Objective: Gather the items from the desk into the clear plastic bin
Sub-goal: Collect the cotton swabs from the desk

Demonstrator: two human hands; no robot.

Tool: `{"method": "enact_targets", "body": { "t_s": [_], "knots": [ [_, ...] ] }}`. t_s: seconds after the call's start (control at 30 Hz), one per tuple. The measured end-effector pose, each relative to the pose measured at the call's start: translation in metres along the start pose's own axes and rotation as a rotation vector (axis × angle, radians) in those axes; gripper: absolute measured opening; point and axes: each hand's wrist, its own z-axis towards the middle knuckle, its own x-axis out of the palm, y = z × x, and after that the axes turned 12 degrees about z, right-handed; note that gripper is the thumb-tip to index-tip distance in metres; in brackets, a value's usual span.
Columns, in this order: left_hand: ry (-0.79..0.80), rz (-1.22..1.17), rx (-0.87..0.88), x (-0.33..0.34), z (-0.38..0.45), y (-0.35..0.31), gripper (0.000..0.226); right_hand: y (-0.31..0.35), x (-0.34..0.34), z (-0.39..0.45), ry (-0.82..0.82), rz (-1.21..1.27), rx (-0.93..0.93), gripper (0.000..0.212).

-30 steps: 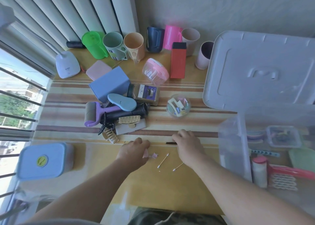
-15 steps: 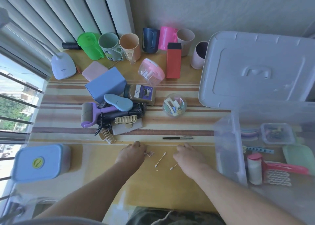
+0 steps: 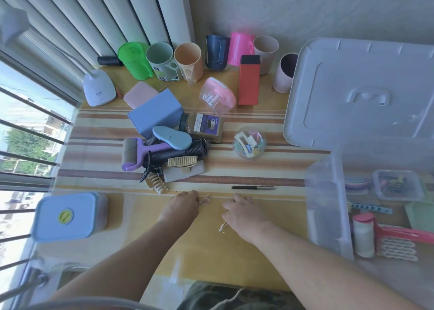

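Observation:
My left hand (image 3: 180,207) rests knuckles-up on the yellow desk, fingers closed on a small pale item (image 3: 204,200) that pokes out to its right. My right hand (image 3: 243,213) lies beside it, fingers curled over a cotton swab (image 3: 222,227) whose tip sticks out at the thumb side. A black pen (image 3: 252,187) lies just beyond my right hand. The clear plastic bin (image 3: 328,206) stands at the right and holds a small lidded box (image 3: 397,184), a white bottle (image 3: 363,236) and a pink tool (image 3: 404,233).
The bin's grey lid (image 3: 361,93) leans behind the bin. Mid-desk is a pile: blue box (image 3: 155,113), purple roller (image 3: 138,152), hair clips (image 3: 156,184), jar (image 3: 204,127), clear ball (image 3: 249,142). Cups (image 3: 187,60) line the wall. A blue-lidded container (image 3: 68,215) sits at the left.
My right hand has drawn back from the pen and closed over the two loose cotton swabs; only one tip still shows. My left hand has barely shifted.

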Motion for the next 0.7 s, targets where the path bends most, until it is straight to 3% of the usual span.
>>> {"method": "enact_targets", "body": {
  "t_s": [0.33, 0.47, 0.6, 0.7],
  "knots": [
    [0.086, -0.012, -0.026, -0.008, -0.008, 0.016, 0.03, 0.003, 0.013, 0.005, 0.025, -0.041, 0.081, 0.029],
    [0.024, -0.052, -0.019, -0.016, -0.017, 0.01, 0.02, 0.009, 0.009, 0.007, 0.087, -0.115, 0.057, 0.027],
    [-0.111, -0.209, 0.026, -0.022, -0.02, 0.004, 0.014, 0.017, -0.036, 0.0, -0.052, 0.077, 0.081, 0.015],
    [-0.273, -0.315, 0.08, -0.043, -0.026, -0.015, 0.009, 0.007, -0.09, -0.029, -0.262, 0.23, 0.076, 0.017]
  ]
}}
